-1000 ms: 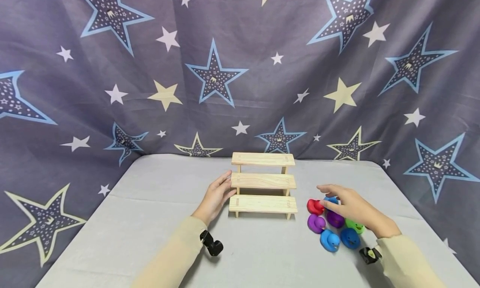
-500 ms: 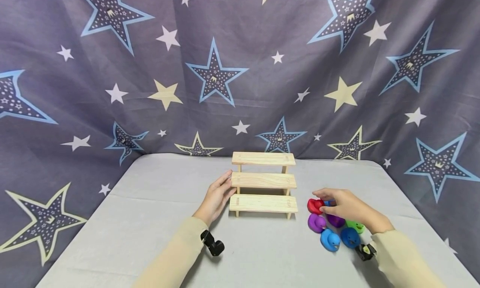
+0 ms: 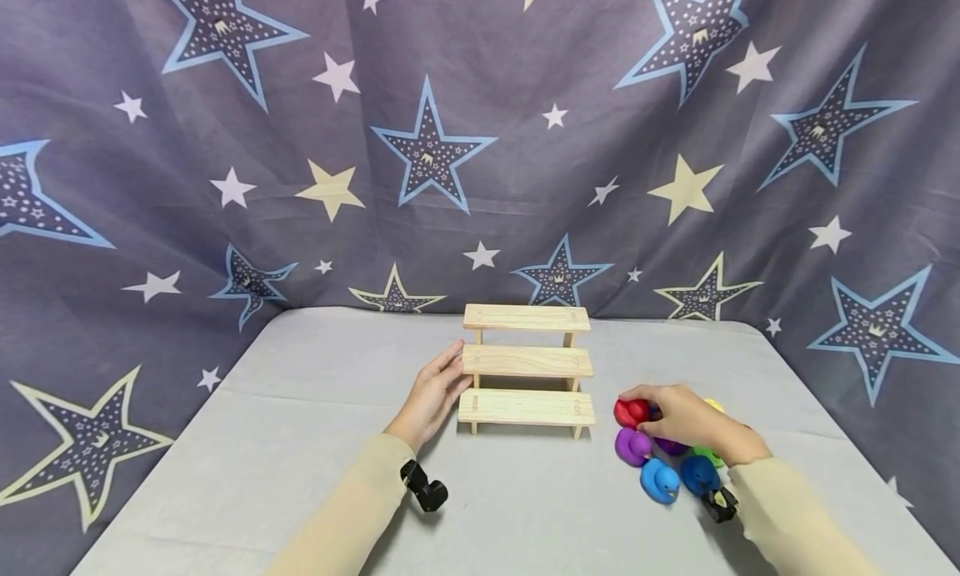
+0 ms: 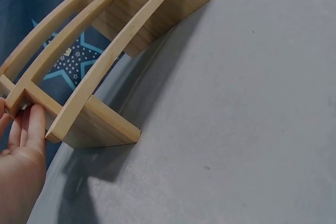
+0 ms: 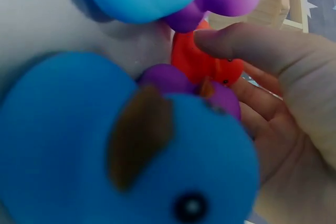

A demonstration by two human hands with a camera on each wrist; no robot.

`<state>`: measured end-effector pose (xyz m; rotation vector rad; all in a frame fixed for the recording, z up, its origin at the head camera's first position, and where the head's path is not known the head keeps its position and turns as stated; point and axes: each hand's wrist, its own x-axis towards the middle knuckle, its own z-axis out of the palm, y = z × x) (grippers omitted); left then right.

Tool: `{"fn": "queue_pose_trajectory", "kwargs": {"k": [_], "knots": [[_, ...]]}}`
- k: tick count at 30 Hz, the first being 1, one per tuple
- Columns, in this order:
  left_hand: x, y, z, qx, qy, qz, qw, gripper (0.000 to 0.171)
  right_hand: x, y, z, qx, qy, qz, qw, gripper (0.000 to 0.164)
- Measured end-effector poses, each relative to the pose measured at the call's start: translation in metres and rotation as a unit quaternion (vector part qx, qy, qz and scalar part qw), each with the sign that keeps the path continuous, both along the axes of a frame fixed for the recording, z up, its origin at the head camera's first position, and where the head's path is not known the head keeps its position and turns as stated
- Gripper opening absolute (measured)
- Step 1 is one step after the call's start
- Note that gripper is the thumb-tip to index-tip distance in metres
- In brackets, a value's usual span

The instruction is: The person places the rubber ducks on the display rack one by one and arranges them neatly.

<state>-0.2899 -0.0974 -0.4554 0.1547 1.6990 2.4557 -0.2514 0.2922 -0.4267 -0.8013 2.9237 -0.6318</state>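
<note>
A three-tier wooden display stand (image 3: 527, 361) stands upright on the table. My left hand (image 3: 429, 394) holds its left end; in the left wrist view, fingers (image 4: 34, 127) reach under the middle tier, with part of the thumb at the frame edge. To the right, my right hand (image 3: 690, 415) is over a cluster of rubber ducks. Its thumb and fingers grip either side of a red rubber duck (image 3: 630, 413), which still sits among the others. In the right wrist view the thumb overlaps the red duck (image 5: 191, 59), and the palm side is partly hidden by a near blue duck (image 5: 63, 145).
Close to the red duck lie a purple duck (image 3: 633, 448), a light blue duck (image 3: 660, 481) and a darker blue duck (image 3: 700, 474). Green and yellow ducks (image 3: 713, 404) show partly behind the right hand. A star-printed curtain (image 3: 480, 142) surrounds the grey-covered table (image 3: 300, 476).
My right hand has moved down and left onto the red duck, its thumb and fingers coming around it. A yellow duck now shows behind that hand. The left hand and stand stay put.
</note>
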Motion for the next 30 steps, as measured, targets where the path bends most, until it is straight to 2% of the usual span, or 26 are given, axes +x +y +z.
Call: {"fn": "queue_pose_trajectory", "kwargs": {"k": [3,20,30], "knots": [[0.0003,0.0,0.0003,0.002,0.0,0.002,1.0,0.052,-0.0006,-0.002,-0.0014,0.007,0.011,0.009,1.0,0.041],[-0.0008,-0.0006,0.001,-0.001,0.002,-0.004,1.0,0.053,-0.0009,-0.006,-0.0072,0.005,0.024,0.002,1.0,0.042],[-0.0005,-0.0001,0.0019,-0.011,0.006,-0.008,0.9999,0.054,-0.0007,-0.0076,-0.0036,-0.002,0.031,0.008,0.999,0.041]]}}
